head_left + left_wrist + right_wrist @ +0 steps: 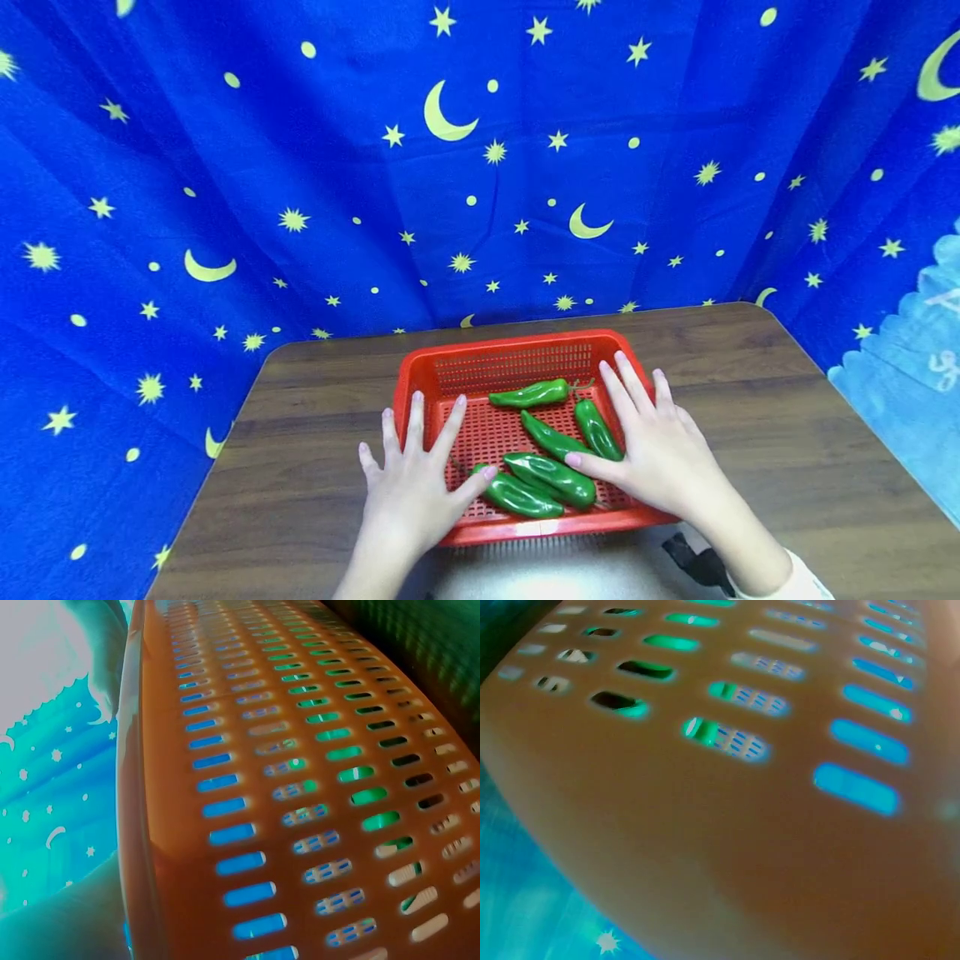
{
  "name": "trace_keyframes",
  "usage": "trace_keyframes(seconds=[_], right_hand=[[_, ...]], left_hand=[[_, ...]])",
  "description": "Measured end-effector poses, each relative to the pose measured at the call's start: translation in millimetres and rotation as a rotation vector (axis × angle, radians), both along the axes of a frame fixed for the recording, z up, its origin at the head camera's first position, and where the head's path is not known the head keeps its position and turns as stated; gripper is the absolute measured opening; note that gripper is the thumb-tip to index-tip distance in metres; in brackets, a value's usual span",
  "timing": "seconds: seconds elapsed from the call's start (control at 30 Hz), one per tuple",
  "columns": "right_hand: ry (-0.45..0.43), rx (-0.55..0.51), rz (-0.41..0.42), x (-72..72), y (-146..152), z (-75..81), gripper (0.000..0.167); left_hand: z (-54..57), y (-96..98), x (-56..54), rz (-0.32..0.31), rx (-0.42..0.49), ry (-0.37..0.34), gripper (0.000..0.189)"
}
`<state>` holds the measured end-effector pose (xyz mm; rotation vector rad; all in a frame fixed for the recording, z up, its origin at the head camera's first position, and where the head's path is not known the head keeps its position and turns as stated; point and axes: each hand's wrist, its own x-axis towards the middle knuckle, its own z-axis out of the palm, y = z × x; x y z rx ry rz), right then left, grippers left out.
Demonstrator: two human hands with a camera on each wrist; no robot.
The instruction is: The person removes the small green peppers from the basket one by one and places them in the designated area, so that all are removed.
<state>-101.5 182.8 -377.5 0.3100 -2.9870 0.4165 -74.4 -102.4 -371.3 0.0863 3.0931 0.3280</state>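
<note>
Over the red basket — left hand, right hand spread, grip empty; seemingly reaching — a pepper likely needs pinching next.

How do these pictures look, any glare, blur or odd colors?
Head view: fairly sharp, shiny glints on the green peppers; left wrist: upper left washed out, upper right dark; right wrist: basket wall soft-focused, brownish rather than red.

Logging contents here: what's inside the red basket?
Five green peppers show inside the red basket. The left hand and right hand hide parts of it; floor directly under the peppers is covered.
</note>
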Motion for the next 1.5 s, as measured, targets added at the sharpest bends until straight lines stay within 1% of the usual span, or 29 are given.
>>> trace_keyframes(seconds=[0.1, 0.3, 0.43, 0.53, 0.67, 0.73, 0.8, 0.9, 1.0, 1.1, 1.17, 1.23, 1.3, 1.37, 1.43, 1.5], right_hand=[[0.008, -0.042, 0.016, 0.1, 4.7, -2.0, 0.128], [0.026, -0.1, 0.078, 0.1, 13.7, -6.7, 0.136], [-0.011, -0.139, 0.093, 1.7, 20.1, -10.5, 0.139], [-0.034, -0.171, 0.095, 3.0, 25.6, -15.0, 0.14], [-0.029, -0.213, 0.111, 4.6, 33.2, -22.4, 0.141], [-0.021, -0.233, 0.123, 5.6, 36.3, -25.4, 0.142], [-0.016, -0.251, 0.136, 7.0, 38.6, -27.9, 0.142], [-0.029, -0.271, 0.147, 9.4, 41.0, -30.7, 0.141], [-0.049, -0.293, 0.151, 10.9, 42.9, -32.7, 0.141], [-0.069, -0.318, 0.154, 11.0, 44.3, -34.1, 0.141], [-0.069, -0.33, 0.162, 10.2, 44.9, -34.5, 0.142], [-0.068, -0.335, 0.17, 9.6, 45.3, -34.6, 0.142], [-0.067, -0.337, 0.175, 9.1, 45.6, -34.7, 0.143], [-0.07, -0.336, 0.174, 9.0, 45.6, -34.5, 0.144], [-0.073, -0.331, 0.172, 9.3, 45.7, -34.4, 0.144], [-0.082, -0.326, 0.167, 10.0, 45.6, -34.3, 0.145]], left_hand=[[-1.5, -3.1, 0.1, -0.018, 0.002, 0.03, 0.087], [-2.8, -8.7, 0.8, -0.064, 0.019, 0.109, 0.083], [-1.6, -9.5, 0.5, -0.073, 0.04, 0.127, 0.082], [-1.4, -10.3, 0.1, -0.077, 0.051, 0.127, 0.081], [-4.5, -13.0, -0.3, -0.104, 0.071, 0.136, 0.08], [-6.4, -14.8, -0.7, -0.117, 0.092, 0.134, 0.079], [-8.1, -16.9, -1.4, -0.125, 0.121, 0.116, 0.08], [-9.3, -20.1, -3.8, -0.141, 0.175, 0.073, 0.081], [-7.9, -23.9, -7.6, -0.178, 0.243, 0.024, 0.082], [-1.5, -26.7, -12.5, -0.222, 0.309, -0.015, 0.084], [5.5, -28.0, -17.0, -0.255, 0.342, -0.037, 0.085], [12.8, -28.6, -23.7, -0.294, 0.368, -0.037, 0.084], [19.0, -29.3, -33.1, -0.343, 0.396, -0.032, 0.083], [22.8, -29.3, -44.5, -0.387, 0.435, -0.03, 0.081], [23.6, -29.0, -56.7, -0.426, 0.468, -0.032, 0.078], [24.5, -28.0, -66.3, -0.455, 0.482, -0.031, 0.076]])
